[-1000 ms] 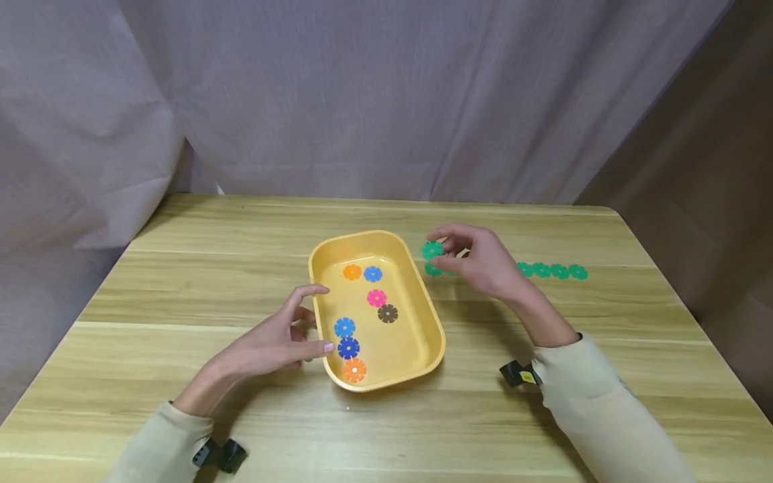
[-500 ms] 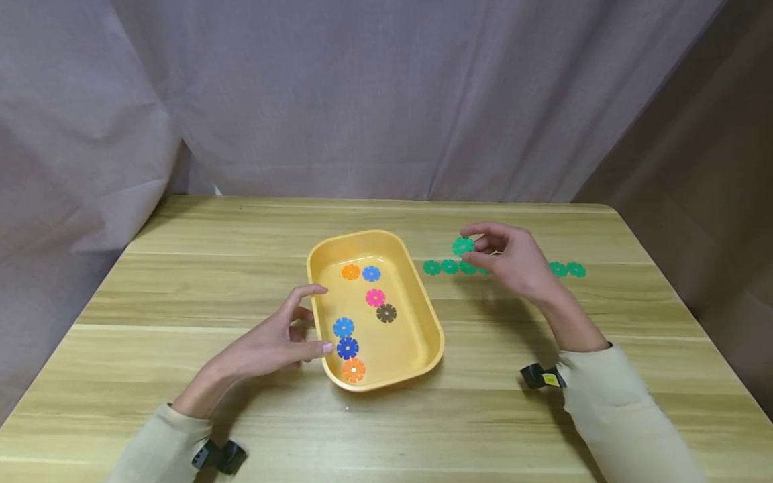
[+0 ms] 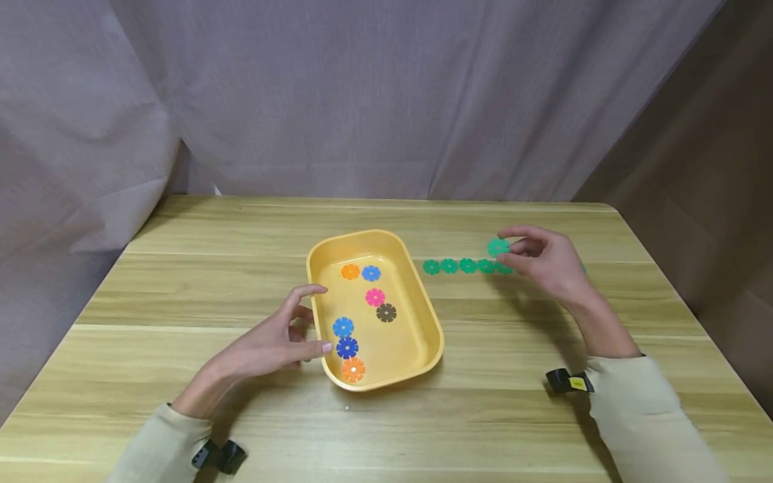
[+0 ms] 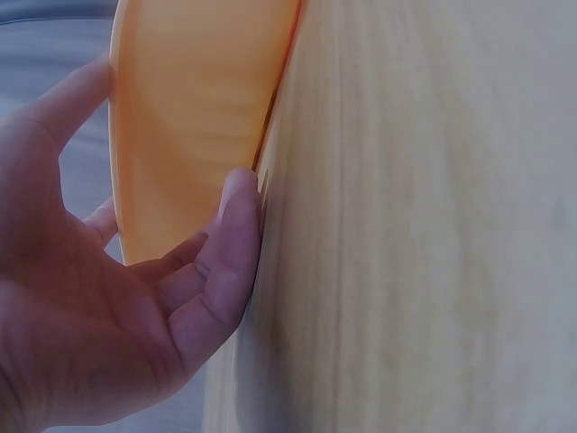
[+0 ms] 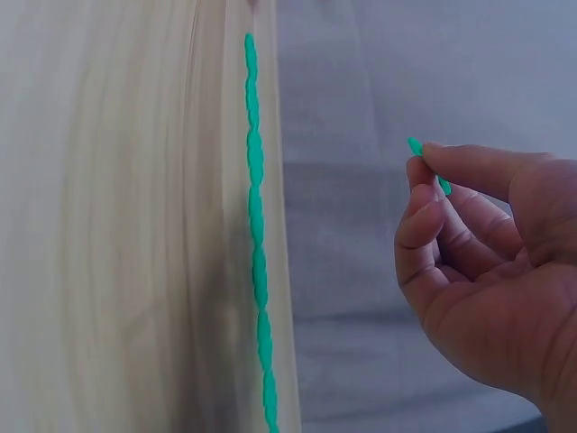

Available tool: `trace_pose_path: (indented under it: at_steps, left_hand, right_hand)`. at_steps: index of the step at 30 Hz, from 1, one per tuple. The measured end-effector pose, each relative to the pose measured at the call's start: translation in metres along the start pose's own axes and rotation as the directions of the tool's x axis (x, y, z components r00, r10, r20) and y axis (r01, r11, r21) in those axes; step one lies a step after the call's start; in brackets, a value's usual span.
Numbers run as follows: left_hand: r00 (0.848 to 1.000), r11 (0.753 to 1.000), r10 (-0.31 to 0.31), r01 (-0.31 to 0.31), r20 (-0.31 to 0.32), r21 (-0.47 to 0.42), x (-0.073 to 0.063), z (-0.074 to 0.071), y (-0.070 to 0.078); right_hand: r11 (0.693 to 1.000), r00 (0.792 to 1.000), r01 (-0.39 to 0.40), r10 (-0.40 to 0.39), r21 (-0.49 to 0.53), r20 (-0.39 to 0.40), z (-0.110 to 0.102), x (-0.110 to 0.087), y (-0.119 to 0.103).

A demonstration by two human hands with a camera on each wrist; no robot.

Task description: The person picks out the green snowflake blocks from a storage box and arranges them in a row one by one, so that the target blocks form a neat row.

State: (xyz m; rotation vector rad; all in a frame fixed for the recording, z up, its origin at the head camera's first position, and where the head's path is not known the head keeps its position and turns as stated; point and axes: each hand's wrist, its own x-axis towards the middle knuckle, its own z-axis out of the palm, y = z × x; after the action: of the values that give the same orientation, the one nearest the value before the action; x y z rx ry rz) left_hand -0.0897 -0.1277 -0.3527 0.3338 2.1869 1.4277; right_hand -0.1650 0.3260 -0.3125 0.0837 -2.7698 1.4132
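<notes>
My right hand [image 3: 546, 263] pinches a green snowflake disc [image 3: 498, 247] between thumb and fingers, raised over the table. Below it runs a straight row of green snowflake discs [image 3: 468, 265], partly hidden behind the hand in the head view; the right wrist view shows the row [image 5: 256, 225] edge-on, apart from the held disc [image 5: 415, 146]. My left hand [image 3: 274, 339] grips the left side of a yellow tray [image 3: 436, 335], thumb and index finger over the rim. In the left wrist view, the other fingers [image 4: 239, 234] curl against the tray's outer wall [image 4: 198, 108].
Inside the tray lie loose discs: an orange disc [image 3: 350, 272], a pink disc [image 3: 375, 297], a brown disc [image 3: 386, 312], a dark blue disc [image 3: 347, 347] and several others. A grey curtain [image 3: 362, 100] hangs behind the wooden table [image 3: 181, 268].
My right hand has moved right along the green row with the disc still pinched, uncovering the row's left part. The left hand and tray have stayed in place.
</notes>
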Motion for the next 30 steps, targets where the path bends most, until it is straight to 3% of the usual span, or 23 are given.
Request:
trace_pose_path:
  at_steps: [18, 30]
  left_hand:
    - [1.0, 1.0, -0.009, 0.009, 0.006, -0.013, 0.0, -0.001, 0.0]
    - [1.0, 1.0, -0.016, 0.016, 0.005, -0.017, 0.0, -0.001, 0.0]
  right_hand:
    - [0.996, 0.997, -0.051, 0.055, 0.077, -0.053, -0.034, -0.007, 0.025]
    - [0.994, 0.989, -0.102, 0.105, 0.035, -0.105, -0.061, -0.011, 0.046]
